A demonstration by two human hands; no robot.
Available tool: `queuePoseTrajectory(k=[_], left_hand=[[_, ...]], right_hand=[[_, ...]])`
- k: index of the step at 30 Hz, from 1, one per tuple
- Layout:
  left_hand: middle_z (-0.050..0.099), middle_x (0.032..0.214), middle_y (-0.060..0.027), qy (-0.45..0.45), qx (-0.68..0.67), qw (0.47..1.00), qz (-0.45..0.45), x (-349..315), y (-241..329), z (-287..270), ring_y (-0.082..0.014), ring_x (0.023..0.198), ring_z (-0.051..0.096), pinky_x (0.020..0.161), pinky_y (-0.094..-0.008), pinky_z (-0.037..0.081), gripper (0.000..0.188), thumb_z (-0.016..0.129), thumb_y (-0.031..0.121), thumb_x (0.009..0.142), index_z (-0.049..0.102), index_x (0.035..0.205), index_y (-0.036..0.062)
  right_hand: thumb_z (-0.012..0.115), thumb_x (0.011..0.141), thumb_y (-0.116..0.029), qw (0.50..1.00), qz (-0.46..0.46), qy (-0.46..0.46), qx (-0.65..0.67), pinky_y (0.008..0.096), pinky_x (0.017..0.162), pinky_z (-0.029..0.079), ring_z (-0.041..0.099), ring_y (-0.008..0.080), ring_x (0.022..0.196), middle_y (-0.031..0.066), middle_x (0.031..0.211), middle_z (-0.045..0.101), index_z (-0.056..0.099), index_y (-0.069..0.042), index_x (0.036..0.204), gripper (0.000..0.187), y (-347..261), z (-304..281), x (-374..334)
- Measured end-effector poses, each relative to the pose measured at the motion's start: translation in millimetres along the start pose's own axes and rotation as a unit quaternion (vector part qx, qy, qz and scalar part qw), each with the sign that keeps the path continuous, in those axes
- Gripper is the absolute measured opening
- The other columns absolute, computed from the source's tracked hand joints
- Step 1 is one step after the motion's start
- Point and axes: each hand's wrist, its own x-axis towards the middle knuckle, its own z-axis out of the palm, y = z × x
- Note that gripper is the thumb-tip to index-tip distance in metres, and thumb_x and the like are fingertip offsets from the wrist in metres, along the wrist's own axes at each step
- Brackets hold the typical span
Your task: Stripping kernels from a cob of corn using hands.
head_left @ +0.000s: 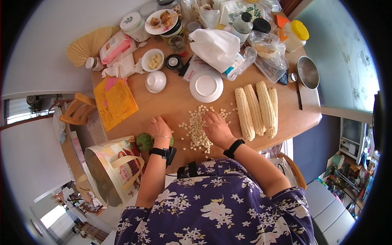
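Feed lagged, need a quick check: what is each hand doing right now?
Left hand: resting on the wooden table, holding nothing visible.
Right hand: open, flat on the loose pale corn kernels.

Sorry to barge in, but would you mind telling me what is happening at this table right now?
A person is working with loose corn kernels spread on a wooden table. The right hand lies flat on the edge of the pile, and the left hand rests on the table beside it. Four corn cobs lie side by side just to the right, with their kernels on. An upturned white plate sits behind the pile.
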Motion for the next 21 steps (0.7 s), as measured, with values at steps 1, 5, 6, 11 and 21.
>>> queuePoseTrajectory(k=[1, 5, 6, 11, 21], left_hand=[[0.048, 0.111, -0.0157, 0.001, 0.001, 1.000, -0.014, 3.5, 0.9, 1.8, -0.0323, 0.098, 0.054, 0.082, -0.0405, 0.046, 0.042, 0.068, 0.013, 0.073, 0.050, 0.109, 0.0028], [0.049, 0.109, -0.0164, -0.016, -0.008, 1.000, -0.014, 4.2, 5.1, 6.1, -0.0320, 0.097, 0.055, 0.082, -0.0394, 0.047, 0.041, 0.067, 0.011, 0.073, 0.049, 0.108, 0.0013], [0.050, 0.106, -0.0174, -0.004, -0.011, 1.000, 0.022, 2.8, 6.0, 8.6, -0.0329, 0.097, 0.055, 0.081, -0.0396, 0.047, 0.038, 0.066, 0.008, 0.071, 0.050, 0.105, 0.0003], [0.051, 0.102, -0.0243, 0.039, -0.119, 0.977, 0.175, -18.3, 32.4, 22.0, -0.0410, 0.092, 0.052, 0.078, -0.0442, 0.046, 0.025, 0.057, -0.005, 0.068, 0.052, 0.093, -0.0027], [0.052, 0.097, -0.0163, 0.015, -0.293, 0.909, 0.298, -41.7, 78.5, -5.3, -0.0356, 0.085, 0.055, 0.071, -0.0412, 0.046, 0.016, 0.055, 0.003, 0.077, 0.050, 0.092, 0.0027]], right_hand=[[0.058, 0.078, -0.013, 0.999, 0.040, 0.027, -0.010, 0.0445, 0.103, 0.031, 0.037, 0.0387, 0.120, 0.0208, 0.125, 0.043, 0.047, 0.004, 0.119, 0.046, 1.3, -5.4, -2.5], [0.057, 0.080, -0.015, 0.981, 0.168, 0.075, -0.061, 0.0443, 0.105, 0.028, 0.030, 0.0422, 0.125, 0.0296, 0.133, 0.031, 0.039, 0.009, 0.125, 0.055, 11.3, -25.7, -15.8], [0.057, 0.080, -0.015, 0.976, 0.196, 0.076, -0.057, 0.0440, 0.105, 0.028, 0.030, 0.0427, 0.125, 0.0304, 0.134, 0.030, 0.037, 0.010, 0.126, 0.057, 15.3, -23.8, -18.6], [0.057, 0.079, -0.015, 0.967, 0.250, 0.041, 0.007, 0.0428, 0.105, 0.028, 0.029, 0.0429, 0.126, 0.0310, 0.135, 0.029, 0.033, 0.011, 0.128, 0.061, 10.6, -16.7, -21.5], [0.056, 0.081, -0.017, 0.962, 0.271, 0.038, -0.005, 0.0426, 0.102, 0.033, 0.037, 0.0452, 0.119, 0.0353, 0.130, 0.034, 0.032, 0.014, 0.128, 0.061, 3.8, -32.9, -35.3]])
